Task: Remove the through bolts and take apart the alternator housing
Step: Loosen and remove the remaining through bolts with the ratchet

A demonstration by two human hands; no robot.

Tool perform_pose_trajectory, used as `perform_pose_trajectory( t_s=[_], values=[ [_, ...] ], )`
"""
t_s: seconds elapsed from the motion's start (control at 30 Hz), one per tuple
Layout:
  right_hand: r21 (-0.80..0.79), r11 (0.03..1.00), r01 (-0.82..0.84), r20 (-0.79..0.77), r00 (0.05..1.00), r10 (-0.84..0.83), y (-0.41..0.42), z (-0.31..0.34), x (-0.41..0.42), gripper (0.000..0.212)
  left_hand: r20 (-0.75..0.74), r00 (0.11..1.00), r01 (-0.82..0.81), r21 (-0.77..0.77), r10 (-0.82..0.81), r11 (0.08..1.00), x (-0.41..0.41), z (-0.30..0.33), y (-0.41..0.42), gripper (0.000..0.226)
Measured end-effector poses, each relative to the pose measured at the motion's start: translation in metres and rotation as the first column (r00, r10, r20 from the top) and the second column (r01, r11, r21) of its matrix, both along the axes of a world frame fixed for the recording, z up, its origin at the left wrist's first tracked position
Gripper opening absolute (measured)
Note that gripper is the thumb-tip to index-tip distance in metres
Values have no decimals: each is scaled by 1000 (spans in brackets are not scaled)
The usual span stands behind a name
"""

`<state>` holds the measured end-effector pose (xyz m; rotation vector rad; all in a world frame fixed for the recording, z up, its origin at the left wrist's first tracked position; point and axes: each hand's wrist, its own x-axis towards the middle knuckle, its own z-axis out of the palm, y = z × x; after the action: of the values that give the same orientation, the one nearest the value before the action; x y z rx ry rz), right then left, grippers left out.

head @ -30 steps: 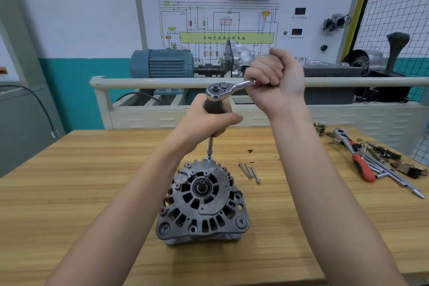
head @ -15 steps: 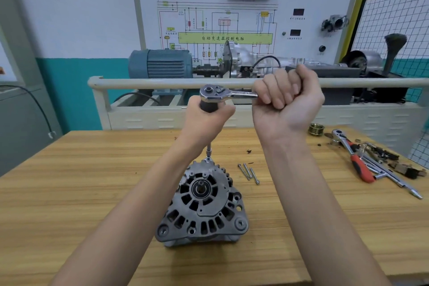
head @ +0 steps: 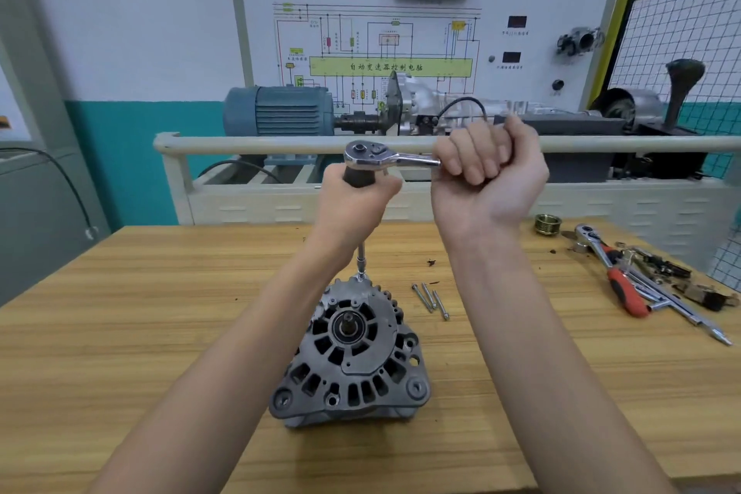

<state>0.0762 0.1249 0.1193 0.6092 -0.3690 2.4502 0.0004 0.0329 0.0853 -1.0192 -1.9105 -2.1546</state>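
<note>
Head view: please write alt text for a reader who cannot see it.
Two bare hands work a ratchet on a long extension into the alternator standing on a wooden table; the left hand grips the extension's top, the right hand the handle. Three bolts lie beside it.

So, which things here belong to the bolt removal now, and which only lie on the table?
In use:
- alternator
- ratchet, gripped by right hand
- extension bar, steadied by left hand
- three removed bolts

Lying about:
- red-handled ratchet
- brass pulley
- loose tools
</note>
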Motion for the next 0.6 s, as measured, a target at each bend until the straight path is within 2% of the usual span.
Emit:
perform_pose_trajectory(
  t_s=[0.07,0.1,0.17,0.27,0.37,0.47,0.6],
  values=[
    [28,995,91,-22,996,-91,-6,-4,5,54,-5,998,-61,9,61,998,3,0,3,31],
    [45,995,88,-21,996,-87,-5,-2,6,55,-17,999,-32,-10,32,999,3,-1,1,33],
    [61,998,-18,11,1000,17,4,6,1,54,-61,992,109,-92,-115,990,-1,0,-7,38],
    [44,958,-282,102,956,277,17,21,-14,46,-110,928,317,-264,-355,911,-4,7,-21,36],
    [48,912,-408,125,908,399,21,26,-26,42,-59,896,403,-303,-439,863,-3,10,-19,38],
    [17,927,-375,84,924,372,21,20,-24,46,-26,910,399,-215,-414,891,-2,6,-12,44],
    [-49,983,-175,19,984,176,15,4,-9,52,-37,986,159,-65,-161,985,-1,2,-3,44]
  ],
)
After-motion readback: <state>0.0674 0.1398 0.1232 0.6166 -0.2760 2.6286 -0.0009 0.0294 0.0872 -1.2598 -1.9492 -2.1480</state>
